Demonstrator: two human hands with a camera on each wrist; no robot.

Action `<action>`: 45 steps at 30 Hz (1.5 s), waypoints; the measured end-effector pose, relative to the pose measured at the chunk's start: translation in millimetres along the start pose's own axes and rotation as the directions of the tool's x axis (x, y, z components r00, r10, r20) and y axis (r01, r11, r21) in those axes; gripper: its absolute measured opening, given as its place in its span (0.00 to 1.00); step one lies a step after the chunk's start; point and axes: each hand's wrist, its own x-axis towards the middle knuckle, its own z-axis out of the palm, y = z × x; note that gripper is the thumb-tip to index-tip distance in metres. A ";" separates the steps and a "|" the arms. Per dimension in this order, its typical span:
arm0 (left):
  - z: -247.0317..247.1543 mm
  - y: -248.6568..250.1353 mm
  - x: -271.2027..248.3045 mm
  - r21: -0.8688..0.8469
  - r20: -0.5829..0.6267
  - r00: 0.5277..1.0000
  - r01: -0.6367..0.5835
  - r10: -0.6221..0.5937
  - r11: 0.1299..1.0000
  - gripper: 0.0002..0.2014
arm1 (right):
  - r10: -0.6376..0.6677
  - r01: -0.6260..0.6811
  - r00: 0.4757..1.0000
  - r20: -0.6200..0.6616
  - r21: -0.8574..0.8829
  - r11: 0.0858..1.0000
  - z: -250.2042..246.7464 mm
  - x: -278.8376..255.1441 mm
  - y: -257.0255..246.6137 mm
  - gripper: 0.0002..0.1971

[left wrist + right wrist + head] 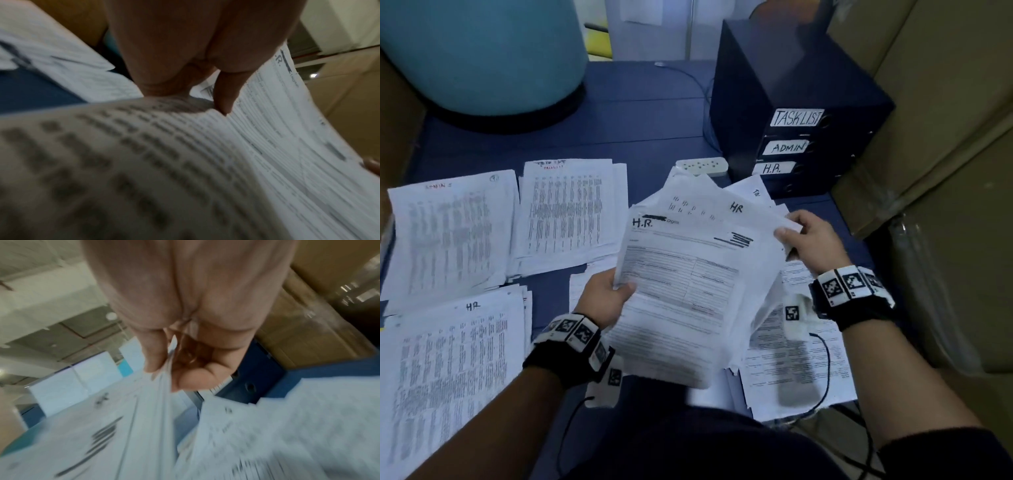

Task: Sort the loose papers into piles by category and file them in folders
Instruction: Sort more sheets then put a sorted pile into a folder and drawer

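White sheaf of H.R. papers (688,274) held in both our hands, left hand (606,294) and right hand (808,240) pinching opposite edges (HR pile (455,359) lies nearer, beyond the left).

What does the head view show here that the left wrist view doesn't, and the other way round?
Only the head view shows the sorted piles on the blue table, the HR pile among them, the dark binders labelled TASKLIST, ADMIN and H.R., and the right hand pinching the held sheets' far corner. Only the left wrist view shows the sheets' fanned edges under the thumb. Both show the left hand gripping the held H.R. stack.
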 end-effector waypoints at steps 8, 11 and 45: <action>23.5 -31.9 5.9 0.162 -0.006 0.993 0.114 -0.114 0.980 0.12 | 0.393 -0.398 0.917 0.073 0.076 0.914 69.9 4.8 85.0 0.12; 11.8 -36.4 8.5 0.156 -0.139 0.976 0.188 -0.167 0.970 0.07 | 0.341 -0.357 0.934 -0.108 -0.203 0.912 80.4 13.3 99.5 0.09; -11.4 -36.2 1.3 -0.179 -0.121 0.992 0.009 -0.031 0.984 0.12 | -0.003 -0.034 0.983 0.185 0.195 0.980 90.4 -30.6 4.3 0.10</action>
